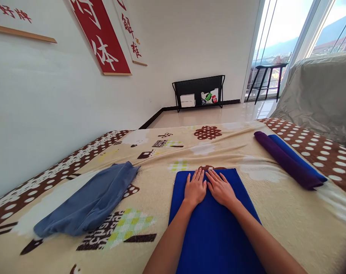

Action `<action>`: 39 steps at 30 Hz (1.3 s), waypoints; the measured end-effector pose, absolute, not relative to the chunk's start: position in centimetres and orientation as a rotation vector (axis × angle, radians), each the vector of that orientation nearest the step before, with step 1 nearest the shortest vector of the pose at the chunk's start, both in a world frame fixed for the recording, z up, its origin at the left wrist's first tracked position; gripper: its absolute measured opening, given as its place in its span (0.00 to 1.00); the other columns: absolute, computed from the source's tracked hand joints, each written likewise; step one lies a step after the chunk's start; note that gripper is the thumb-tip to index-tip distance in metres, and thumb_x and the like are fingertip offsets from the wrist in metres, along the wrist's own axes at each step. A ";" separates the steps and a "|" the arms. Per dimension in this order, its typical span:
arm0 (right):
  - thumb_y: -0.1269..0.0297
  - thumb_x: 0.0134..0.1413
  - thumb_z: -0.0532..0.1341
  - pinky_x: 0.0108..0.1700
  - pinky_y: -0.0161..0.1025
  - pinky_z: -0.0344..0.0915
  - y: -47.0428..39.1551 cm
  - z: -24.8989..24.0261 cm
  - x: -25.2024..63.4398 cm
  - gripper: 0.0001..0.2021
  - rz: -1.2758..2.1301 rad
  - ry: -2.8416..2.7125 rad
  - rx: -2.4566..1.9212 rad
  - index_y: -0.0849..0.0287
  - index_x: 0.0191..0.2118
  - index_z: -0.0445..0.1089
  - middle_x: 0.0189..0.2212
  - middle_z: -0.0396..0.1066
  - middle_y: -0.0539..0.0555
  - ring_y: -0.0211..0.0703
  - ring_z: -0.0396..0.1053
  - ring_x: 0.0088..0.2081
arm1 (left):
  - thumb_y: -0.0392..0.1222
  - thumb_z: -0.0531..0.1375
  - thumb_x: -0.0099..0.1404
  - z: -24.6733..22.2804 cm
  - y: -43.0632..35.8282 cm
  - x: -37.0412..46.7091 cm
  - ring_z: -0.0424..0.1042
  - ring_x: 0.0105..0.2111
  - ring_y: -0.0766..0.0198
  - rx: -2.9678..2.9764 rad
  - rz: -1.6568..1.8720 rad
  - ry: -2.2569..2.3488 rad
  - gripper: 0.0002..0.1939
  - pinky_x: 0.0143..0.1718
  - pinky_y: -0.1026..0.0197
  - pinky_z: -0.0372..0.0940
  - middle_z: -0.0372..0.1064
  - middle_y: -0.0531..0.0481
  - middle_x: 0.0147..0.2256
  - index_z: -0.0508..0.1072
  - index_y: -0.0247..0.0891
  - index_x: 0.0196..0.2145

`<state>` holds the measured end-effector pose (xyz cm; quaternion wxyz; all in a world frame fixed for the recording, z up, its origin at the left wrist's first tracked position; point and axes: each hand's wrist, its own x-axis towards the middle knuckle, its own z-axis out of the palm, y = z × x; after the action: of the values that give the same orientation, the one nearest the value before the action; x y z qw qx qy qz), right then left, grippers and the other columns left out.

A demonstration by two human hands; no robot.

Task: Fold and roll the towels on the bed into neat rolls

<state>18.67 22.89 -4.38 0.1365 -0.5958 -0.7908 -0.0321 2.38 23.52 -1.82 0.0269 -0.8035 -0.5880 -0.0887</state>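
Observation:
A blue cloth (215, 236), folded into a long flat strip, lies on the patterned blanket in front of me. My left hand (195, 188) rests flat on its far end, fingers stretched out. Close beside it, my right hand (221, 187) lies flat on the same cloth with its fingers spread. The fingertips point toward the cloth's far edge, and neither hand grips anything. Off to the left is a grey-blue cloth (90, 203), loosely folded and a little wrinkled. To the right lie a purple rolled cloth (287, 161) and a blue rolled cloth (297, 158), side by side.
The cream blanket (150, 171) with brown dotted borders covers the bed. Beyond it, a black rack (198, 91) stands against the wall. A black stool (268, 78) is by the window, and a grey covered piece of furniture (324, 91) stands at right. Scrolls hang on the left wall.

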 end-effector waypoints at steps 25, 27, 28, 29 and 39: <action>0.47 0.68 0.41 0.69 0.56 0.41 7.6 -5.6 26.8 0.32 -0.188 -2.201 -1.814 0.58 0.71 0.44 0.69 0.45 0.54 0.47 0.44 0.70 | 0.50 0.44 0.75 -1.6 9.4 -9.3 0.50 0.68 0.58 -2.528 -0.250 -1.755 0.28 0.66 0.42 0.48 0.47 0.50 0.69 0.46 0.47 0.70; 0.50 0.69 0.41 0.70 0.58 0.38 6.0 -5.5 27.0 0.31 -0.243 -2.142 -1.837 0.58 0.71 0.44 0.69 0.44 0.55 0.49 0.44 0.70 | 0.46 0.44 0.74 -1.4 7.6 -10.1 0.51 0.68 0.55 -2.447 -0.230 -1.825 0.28 0.66 0.38 0.46 0.48 0.49 0.69 0.48 0.47 0.69; 0.53 0.69 0.41 0.70 0.58 0.36 5.3 -5.3 26.2 0.30 -0.261 -2.124 -1.829 0.59 0.71 0.44 0.70 0.43 0.55 0.50 0.43 0.70 | 0.43 0.45 0.74 -1.3 6.8 -9.6 0.51 0.68 0.55 -2.397 -0.235 -1.849 0.28 0.66 0.37 0.45 0.48 0.48 0.69 0.49 0.46 0.69; 0.55 0.69 0.41 0.70 0.58 0.36 4.7 -5.1 25.0 0.29 -0.264 -2.125 -1.804 0.59 0.71 0.44 0.70 0.43 0.55 0.50 0.43 0.70 | 0.39 0.45 0.73 -1.1 6.1 -8.5 0.50 0.68 0.54 -2.360 -0.251 -1.852 0.28 0.66 0.37 0.45 0.47 0.48 0.69 0.50 0.44 0.69; 0.52 0.64 0.53 0.62 0.44 0.58 0.2 -4.5 20.6 0.34 -0.547 -2.324 -1.369 0.58 0.71 0.46 0.66 0.54 0.55 0.45 0.60 0.63 | 0.49 0.50 0.72 -2.0 1.0 -1.9 0.60 0.64 0.57 -2.516 -0.348 -1.331 0.32 0.60 0.52 0.60 0.53 0.49 0.66 0.49 0.42 0.69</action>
<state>20.60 0.21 -4.46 0.1934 -0.4880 -0.8285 -0.1951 -1.87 1.01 -1.97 0.1368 -0.8692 -0.4597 -0.1203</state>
